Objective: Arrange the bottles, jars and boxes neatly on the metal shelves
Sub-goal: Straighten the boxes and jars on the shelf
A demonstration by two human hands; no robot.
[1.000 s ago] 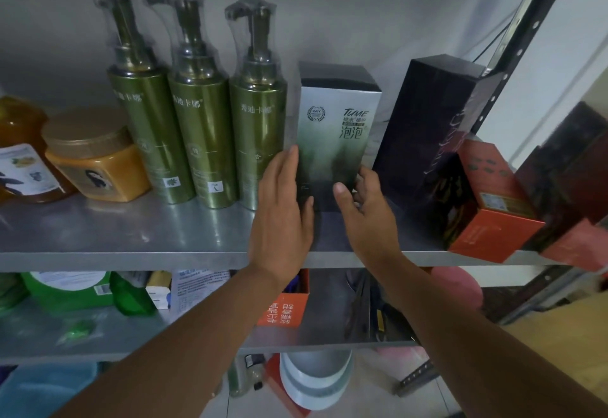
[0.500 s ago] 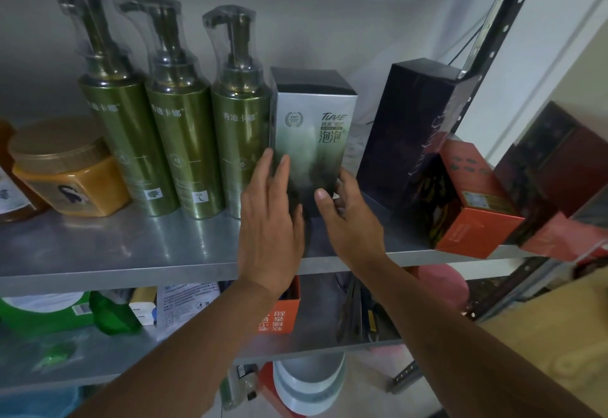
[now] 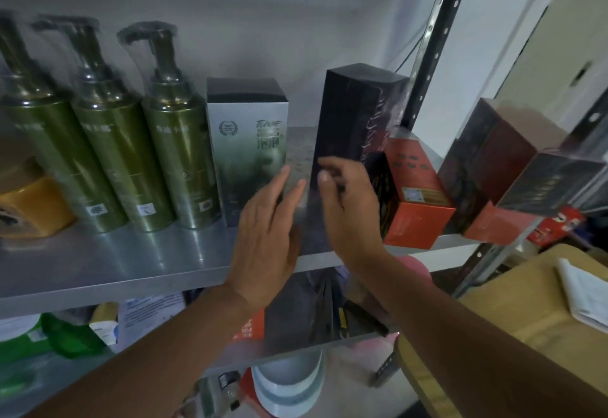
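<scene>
Two hands up by the grey metal shelf's (image 3: 131, 263) front edge: the tall black cardboard box (image 3: 348, 114) stands upright toward its right end, right hand (image 3: 348, 207) nearer, fingers curled at its lower left corner (gripping? too blurry to tell), left hand (image 3: 266, 233) flat-fingered beside the silver-green carton (image 3: 246, 141).

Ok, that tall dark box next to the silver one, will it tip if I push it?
Probably, if pushed high: the tall dark box is narrow for its height. Its shiny faces may slide in the grip. The orange box sits close on its right and might block or shift.
</scene>
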